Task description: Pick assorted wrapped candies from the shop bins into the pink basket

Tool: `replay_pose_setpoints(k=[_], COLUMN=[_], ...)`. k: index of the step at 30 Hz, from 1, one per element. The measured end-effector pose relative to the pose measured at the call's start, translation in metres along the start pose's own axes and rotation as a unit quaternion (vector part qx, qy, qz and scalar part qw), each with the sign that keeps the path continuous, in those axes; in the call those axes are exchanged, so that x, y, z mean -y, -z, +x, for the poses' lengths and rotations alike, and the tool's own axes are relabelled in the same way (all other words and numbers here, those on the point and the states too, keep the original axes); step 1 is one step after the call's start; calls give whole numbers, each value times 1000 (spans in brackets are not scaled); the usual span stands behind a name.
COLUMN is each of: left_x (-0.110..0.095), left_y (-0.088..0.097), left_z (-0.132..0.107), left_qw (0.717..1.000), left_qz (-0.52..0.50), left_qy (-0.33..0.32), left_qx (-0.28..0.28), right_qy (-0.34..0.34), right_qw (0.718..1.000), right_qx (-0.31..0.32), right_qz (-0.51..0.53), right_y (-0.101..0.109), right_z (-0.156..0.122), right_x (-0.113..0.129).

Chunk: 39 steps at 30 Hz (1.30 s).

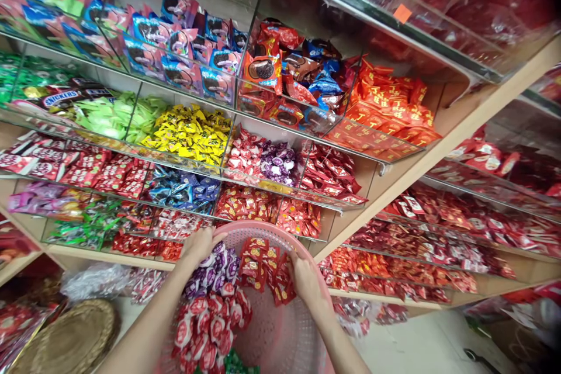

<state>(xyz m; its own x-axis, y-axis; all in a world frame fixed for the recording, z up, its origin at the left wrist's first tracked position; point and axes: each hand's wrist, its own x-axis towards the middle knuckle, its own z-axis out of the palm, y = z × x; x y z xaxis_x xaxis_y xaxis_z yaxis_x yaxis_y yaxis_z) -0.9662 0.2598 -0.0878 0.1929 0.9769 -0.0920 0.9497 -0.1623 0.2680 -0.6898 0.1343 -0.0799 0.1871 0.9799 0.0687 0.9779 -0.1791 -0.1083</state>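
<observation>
Both of my hands hold a round pink plastic basket by its rim. My left hand grips the far left of the rim, and my right hand grips the right side. Inside the basket lie purple-wrapped sweets close to my left hand and small red packets close to my right. Red-and-white wrapped sweets fill the near side, with a little green packaging at the bottom edge of the view.
Tiered clear-fronted shelves of wrapped sweets rise ahead and to the right, including Snickers bars, yellow sweets and Oreo packets. A round woven tray stands at lower left. A pale floor shows at lower right.
</observation>
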Motion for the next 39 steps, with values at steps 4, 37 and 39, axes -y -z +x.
replay_pose_setpoints(k=[4, 37, 39], left_x=[-1, -2, -1], left_y=[0, -4, -4], left_z=[0, -3, -3], left_qw=[1000, 1000, 1000], left_qz=[-2, -4, -8], left_qy=[0, -1, -2], left_qx=[2, -16, -17], right_qy=[6, 47, 26], right_qw=[998, 998, 998], right_qx=[16, -12, -7], right_qz=[-54, -49, -63], right_y=[-7, 29, 25], right_z=[-7, 149, 159], right_x=[6, 99, 102])
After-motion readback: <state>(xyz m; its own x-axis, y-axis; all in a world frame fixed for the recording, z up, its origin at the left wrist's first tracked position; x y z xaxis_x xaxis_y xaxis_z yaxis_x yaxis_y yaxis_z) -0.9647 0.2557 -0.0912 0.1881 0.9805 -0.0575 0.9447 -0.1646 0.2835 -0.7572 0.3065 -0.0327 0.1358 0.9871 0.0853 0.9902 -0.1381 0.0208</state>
